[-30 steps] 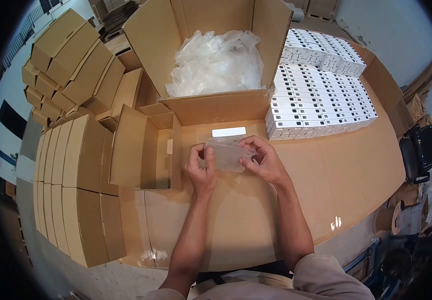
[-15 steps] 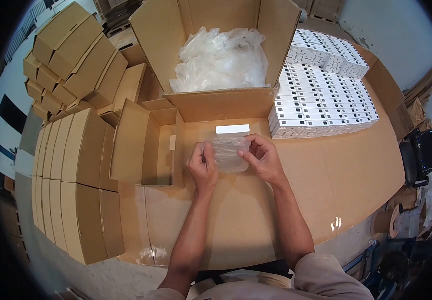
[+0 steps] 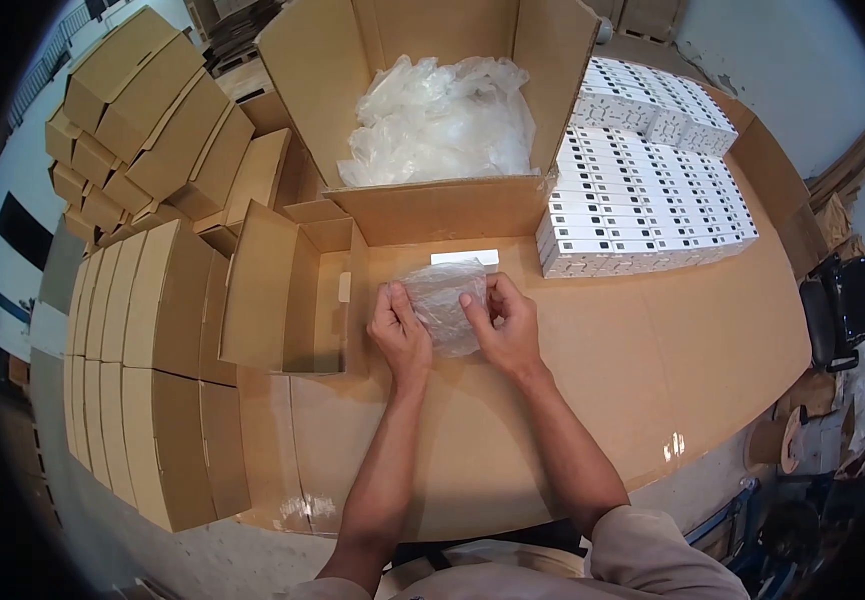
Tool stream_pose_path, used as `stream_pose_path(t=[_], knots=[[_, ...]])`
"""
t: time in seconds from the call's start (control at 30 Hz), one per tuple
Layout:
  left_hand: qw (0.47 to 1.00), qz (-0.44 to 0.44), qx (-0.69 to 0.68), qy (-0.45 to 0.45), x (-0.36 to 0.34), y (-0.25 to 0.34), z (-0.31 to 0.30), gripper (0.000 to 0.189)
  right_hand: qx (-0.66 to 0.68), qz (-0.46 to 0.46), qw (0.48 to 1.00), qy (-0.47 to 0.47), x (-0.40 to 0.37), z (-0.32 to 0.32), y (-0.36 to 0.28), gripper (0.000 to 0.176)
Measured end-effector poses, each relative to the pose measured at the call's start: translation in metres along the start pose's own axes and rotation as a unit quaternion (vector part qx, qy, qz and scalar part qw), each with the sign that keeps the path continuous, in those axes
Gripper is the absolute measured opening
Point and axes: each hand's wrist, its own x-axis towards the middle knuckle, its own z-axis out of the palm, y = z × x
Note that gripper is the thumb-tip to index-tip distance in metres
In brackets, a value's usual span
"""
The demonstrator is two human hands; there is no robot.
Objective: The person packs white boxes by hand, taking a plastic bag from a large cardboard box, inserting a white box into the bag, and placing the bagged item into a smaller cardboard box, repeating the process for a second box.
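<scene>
A clear, crinkled plastic bag (image 3: 444, 312) is stretched between my two hands above the cardboard-covered table. My left hand (image 3: 401, 328) pinches its left edge, thumb on top. On the opposite edge, my right hand (image 3: 504, 328) grips the plastic between thumb and fingers. Just beyond the bag lies a small white box (image 3: 464, 257), partly covered by the plastic from this angle. To the left of my left hand stands an open brown carton (image 3: 354, 335) with its lid folded out; its visible inside is bare cardboard.
A large open carton (image 3: 442, 205) full of clear plastic bags (image 3: 442, 120) stands at the back. White boxes (image 3: 652, 200) are stacked at right. Closed brown cartons (image 3: 177, 430) line the table's left, with more piled behind (image 3: 142, 110). The table (image 3: 632, 400) is cardboard-covered.
My right hand has shifted left and slightly down, nearer my left hand. The plastic bag has tilted and bunched a little, and now overlaps the small white box's lower edge.
</scene>
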Motion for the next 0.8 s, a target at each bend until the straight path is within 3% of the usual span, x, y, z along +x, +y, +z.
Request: stream_pose_path(t=[0.17, 0.23, 0.37, 0.5, 0.6, 0.7, 0.8], knots=[[0.994, -0.075, -0.060, -0.043, -0.004, -0.019, -0.005, 0.033, -0.016, -0.018, 0.999, 0.038, -0.001, 0.004, 0.009, 0.014], [0.986, -0.069, -0.135, -0.075, -0.005, -0.009, -0.002, 0.022, -0.013, -0.018, 0.998, 0.057, -0.001, 0.002, 0.006, 0.014], [0.958, -0.079, -0.237, -0.144, -0.008, 0.010, 0.003, 0.044, 0.028, -0.010, 0.997, 0.069, -0.001, -0.003, 0.006, 0.010], [0.954, -0.113, -0.205, -0.188, -0.007, 0.007, 0.000, 0.051, 0.089, -0.069, 0.987, 0.111, 0.004, -0.003, -0.013, 0.023], [0.951, -0.112, -0.216, -0.192, -0.008, -0.003, 0.003, 0.051, 0.038, -0.102, 0.991, 0.078, 0.006, -0.013, -0.008, 0.030], [0.956, -0.085, -0.211, -0.188, -0.009, -0.007, 0.005, 0.050, -0.034, -0.124, 0.990, 0.058, 0.010, -0.020, -0.001, 0.027], [0.959, -0.091, -0.153, -0.220, -0.007, -0.004, -0.002, 0.050, -0.024, -0.142, 0.987, 0.067, 0.013, -0.023, 0.005, 0.023]])
